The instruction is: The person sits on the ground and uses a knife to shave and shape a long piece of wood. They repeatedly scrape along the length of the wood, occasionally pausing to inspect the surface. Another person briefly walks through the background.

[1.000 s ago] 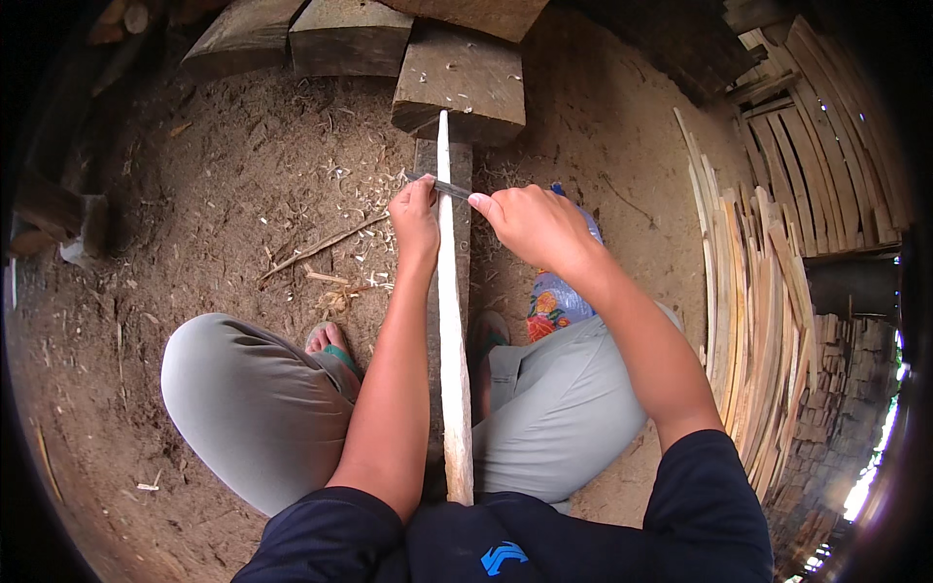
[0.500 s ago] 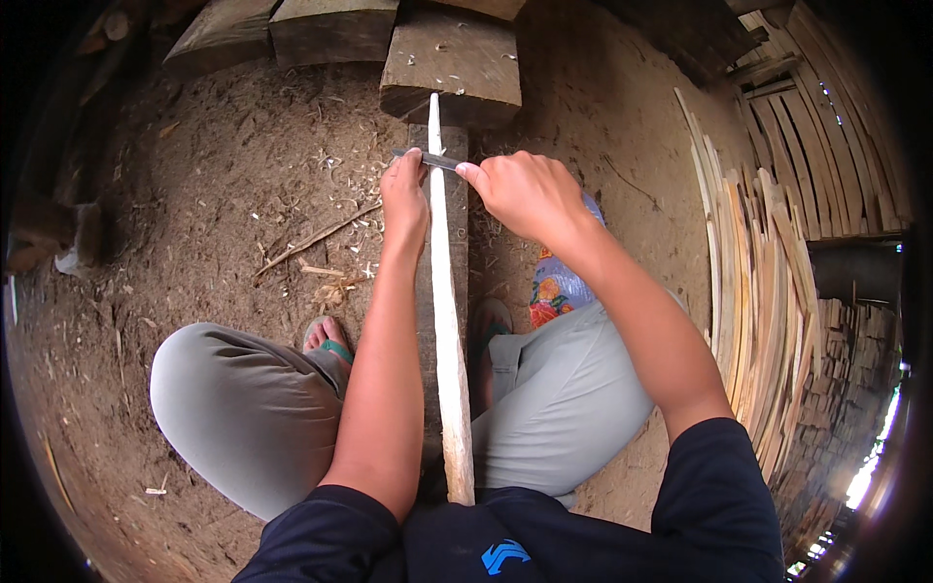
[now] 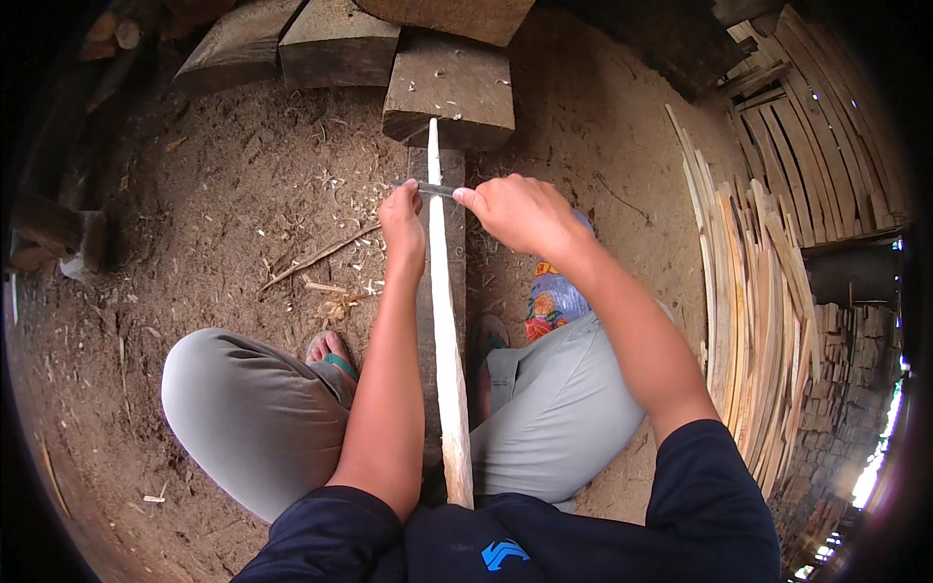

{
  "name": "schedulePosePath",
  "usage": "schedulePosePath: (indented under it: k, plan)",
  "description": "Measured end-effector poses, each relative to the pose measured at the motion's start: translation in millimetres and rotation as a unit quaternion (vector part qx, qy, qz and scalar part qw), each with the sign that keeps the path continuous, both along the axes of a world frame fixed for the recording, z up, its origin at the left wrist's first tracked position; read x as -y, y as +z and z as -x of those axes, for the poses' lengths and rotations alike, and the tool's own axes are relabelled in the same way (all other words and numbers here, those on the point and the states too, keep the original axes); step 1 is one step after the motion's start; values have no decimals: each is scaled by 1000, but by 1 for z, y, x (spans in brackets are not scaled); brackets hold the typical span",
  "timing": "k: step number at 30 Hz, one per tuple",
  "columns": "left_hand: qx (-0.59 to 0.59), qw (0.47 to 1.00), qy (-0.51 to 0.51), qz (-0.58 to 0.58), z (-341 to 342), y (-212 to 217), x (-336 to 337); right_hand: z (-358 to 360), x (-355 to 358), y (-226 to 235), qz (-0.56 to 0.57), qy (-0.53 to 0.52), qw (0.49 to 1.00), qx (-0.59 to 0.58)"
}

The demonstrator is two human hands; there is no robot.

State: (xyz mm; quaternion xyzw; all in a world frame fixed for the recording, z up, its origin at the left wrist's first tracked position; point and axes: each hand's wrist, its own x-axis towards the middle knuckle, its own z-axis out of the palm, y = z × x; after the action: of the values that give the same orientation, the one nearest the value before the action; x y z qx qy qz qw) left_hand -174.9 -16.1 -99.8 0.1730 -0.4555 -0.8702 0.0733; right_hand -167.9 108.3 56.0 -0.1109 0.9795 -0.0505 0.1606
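Observation:
A long pale wooden stick (image 3: 447,350), peeled white and tapering to a thin far end, runs from my body away from me. Its far tip lies against the edge of a wooden block (image 3: 452,83). Across the stick, near that tip, lies a knife (image 3: 437,189) with a dark narrow blade. Fingers of my left hand (image 3: 401,219) pinch the blade's left end, beside the stick. My right hand (image 3: 525,214) is closed around the knife's right end, so its handle is hidden. The stick's near end rests against my shirt.
Beneath the stick a dark beam (image 3: 428,311) runs between my legs. Pale shavings and a thin twig (image 3: 321,257) lie on the dirt floor. Split wood strips (image 3: 743,321) are piled at the right. A flowered bag (image 3: 554,301) sits by my right knee; timbers (image 3: 340,49) lie beyond.
The whole view has shifted, so the scene sits slightly lower. My two hands and the knife appear a little nearer to me along the stick. Both grips look the same.

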Motion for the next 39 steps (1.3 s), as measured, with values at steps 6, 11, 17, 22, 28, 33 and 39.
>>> schedulePosePath:
  k: [6, 11, 17, 22, 28, 33, 39]
  plan:
    - [-35, 999, 15, -35, -13, -6, -5, -19, 3, 1, 7, -8, 1000, 2]
    - [-38, 999, -3, -30, -8, -15, 0, -20, 4, -4, 5, 8, 999, -31]
    - [-39, 997, -53, -38, 5, -15, 0, -1, -4, -14, -4, 20, 997, -69]
    - [-17, 996, -83, -13, 28, 1, 2, 25, -5, -18, -5, 16, 998, -62]
    - [-7, 998, -53, 21, 32, 1, 0, 30, -11, -19, 4, 14, 999, -43]
    - [-42, 999, 16, -29, -2, -8, -5, 0, -1, 1, -4, -13, 1000, 13]
    - [-36, 997, -5, -64, -5, -13, -7, -16, 6, 0, -29, -19, 999, -36]
